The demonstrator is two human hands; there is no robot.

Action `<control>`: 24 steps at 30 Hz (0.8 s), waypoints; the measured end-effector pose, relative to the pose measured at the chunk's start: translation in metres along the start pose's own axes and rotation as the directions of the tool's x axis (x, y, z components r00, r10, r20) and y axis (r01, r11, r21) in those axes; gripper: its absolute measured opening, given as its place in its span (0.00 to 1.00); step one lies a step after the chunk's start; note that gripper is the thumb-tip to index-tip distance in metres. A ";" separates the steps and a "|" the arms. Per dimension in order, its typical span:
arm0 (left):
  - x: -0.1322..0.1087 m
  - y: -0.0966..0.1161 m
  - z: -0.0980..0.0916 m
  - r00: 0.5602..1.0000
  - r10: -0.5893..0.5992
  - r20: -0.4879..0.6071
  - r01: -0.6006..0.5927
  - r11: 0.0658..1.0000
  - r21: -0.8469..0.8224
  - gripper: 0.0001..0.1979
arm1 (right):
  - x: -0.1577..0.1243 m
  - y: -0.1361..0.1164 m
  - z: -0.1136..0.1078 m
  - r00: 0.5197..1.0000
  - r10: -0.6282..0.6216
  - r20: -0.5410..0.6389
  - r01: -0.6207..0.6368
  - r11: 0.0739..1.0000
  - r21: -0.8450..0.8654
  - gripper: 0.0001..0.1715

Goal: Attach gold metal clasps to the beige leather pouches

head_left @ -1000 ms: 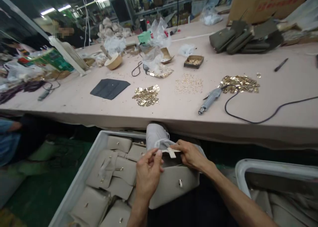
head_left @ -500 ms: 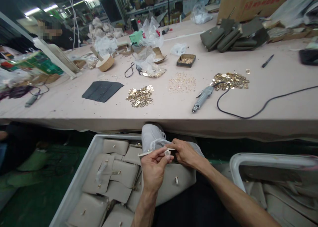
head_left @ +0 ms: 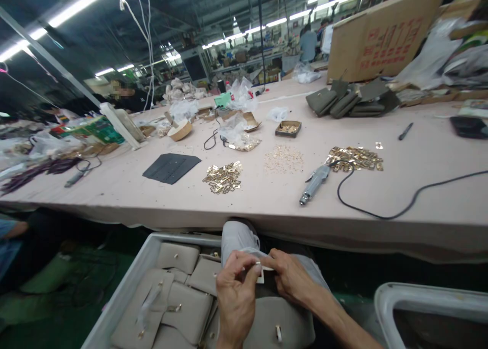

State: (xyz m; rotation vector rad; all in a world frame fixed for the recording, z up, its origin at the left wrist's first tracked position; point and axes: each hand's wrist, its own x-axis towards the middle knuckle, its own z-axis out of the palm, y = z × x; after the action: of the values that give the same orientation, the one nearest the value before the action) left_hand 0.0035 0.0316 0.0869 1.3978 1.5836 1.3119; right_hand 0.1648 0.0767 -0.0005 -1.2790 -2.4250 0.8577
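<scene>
A beige-grey handbag [head_left: 290,316] with a small gold clasp rests on my lap. My left hand [head_left: 237,293] is closed, pinching a small pale square piece [head_left: 261,276] between thumb and fingers above the bag. I cannot tell whether the piece is joined to the bag. Beside it, my right hand [head_left: 292,278] is curled at the bag's upper edge, its index finger reaching to the left fingertips. Its thumb and the underside of its grip are hidden.
On my left a white bin [head_left: 114,300] holds several similar bags; another bin [head_left: 385,308] stands on the right. Across the table [head_left: 251,201] lie gold metal plates [head_left: 223,177], a grey electric screwdriver [head_left: 314,183] with a black cord, and dark bags [head_left: 351,99].
My view has tilted up, so the table and hands appear lower. The left fingers have turned over the pale piece, covering more of it. Both hands stay close together.
</scene>
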 end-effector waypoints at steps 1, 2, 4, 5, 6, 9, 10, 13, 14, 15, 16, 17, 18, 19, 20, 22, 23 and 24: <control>0.006 0.005 -0.003 1.000 0.012 -0.018 -0.012 1.000 -0.019 0.07 | -0.001 0.000 0.000 1.000 0.003 -0.003 -0.003 1.000 0.001 0.30; 0.013 0.008 -0.005 0.998 0.013 -0.057 -0.015 0.999 -0.036 0.08 | -0.002 0.001 0.000 1.000 0.011 -0.003 -0.011 1.000 0.004 0.30; 0.028 0.010 -0.011 0.984 -0.014 -0.180 0.002 0.998 -0.067 0.12 | -0.004 0.001 -0.003 1.000 0.024 0.005 -0.024 1.000 0.014 0.29; 0.036 0.009 -0.014 0.969 -0.030 -0.247 0.014 0.998 -0.067 0.18 | -0.005 0.001 -0.005 0.999 0.031 0.013 -0.031 0.999 0.015 0.29; 0.042 0.007 -0.017 0.954 -0.044 -0.297 0.031 0.998 -0.051 0.25 | -0.006 0.000 -0.007 0.999 0.036 0.021 -0.037 0.999 0.014 0.29; 0.049 -0.002 -0.021 0.948 -0.055 -0.313 0.087 0.992 0.089 0.31 | -0.009 -0.001 -0.011 0.998 0.046 0.032 -0.046 0.999 0.013 0.28; 0.046 -0.004 -0.021 0.960 -0.068 -0.271 0.113 0.982 0.151 0.27 | -0.010 -0.001 -0.012 0.998 0.046 0.033 -0.047 0.999 0.012 0.28; 0.031 -0.007 -0.011 0.979 -0.163 -0.120 0.187 0.955 0.230 0.23 | -0.011 0.004 -0.009 0.999 0.037 0.017 -0.037 0.999 0.006 0.28; 0.024 -0.008 -0.005 0.976 -0.208 -0.069 0.218 0.951 0.220 0.23 | -0.011 0.006 -0.007 1.000 0.029 0.009 -0.029 1.000 0.002 0.28; 0.018 -0.009 0.001 0.968 -0.251 -0.024 0.251 0.948 0.195 0.24 | -0.011 0.007 -0.005 1.000 0.022 0.004 -0.022 1.000 -0.005 0.28; 0.012 -0.010 0.007 0.957 -0.288 0.018 0.282 0.947 0.156 0.25 | -0.011 0.009 -0.003 1.000 0.023 -0.002 -0.023 1.000 -0.016 0.29; 0.007 -0.012 0.013 0.946 -0.319 0.057 0.312 0.944 0.107 0.26 | -0.010 0.010 -0.001 1.000 0.028 -0.008 -0.029 0.999 -0.029 0.29; 0.002 -0.015 0.017 0.933 -0.347 0.094 0.343 0.938 0.052 0.27 | -0.010 0.010 0.000 0.999 0.039 -0.010 -0.039 0.998 -0.040 0.29; -0.003 -0.019 0.021 0.918 -0.376 0.128 0.380 0.925 -0.010 0.28 | -0.010 0.009 0.001 0.998 0.054 -0.011 -0.054 0.997 -0.049 0.27; -0.007 -0.024 0.024 0.902 -0.405 0.148 0.418 0.905 -0.075 0.29 | -0.010 0.009 0.001 0.998 0.067 -0.014 -0.067 0.996 -0.055 0.26; -0.014 -0.039 0.029 0.867 -0.477 0.146 0.498 0.848 -0.181 0.32 | -0.009 0.008 0.003 0.997 0.083 0.000 -0.083 0.995 -0.059 0.19; -0.016 -0.048 0.032 0.866 -0.492 0.089 0.498 0.836 -0.228 0.33 | -0.008 0.010 0.004 0.997 0.082 0.010 -0.082 0.995 -0.062 0.18; -0.017 -0.058 0.035 0.859 -0.510 0.044 0.501 0.822 -0.270 0.33 | -0.007 0.012 0.005 0.995 0.094 0.034 -0.092 0.994 -0.067 0.18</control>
State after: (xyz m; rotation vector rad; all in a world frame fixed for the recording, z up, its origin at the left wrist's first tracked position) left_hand 0.0210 0.0284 0.0197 0.7162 1.5765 1.1649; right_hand 0.1744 0.0744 -0.0115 -1.4222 -2.4578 0.8408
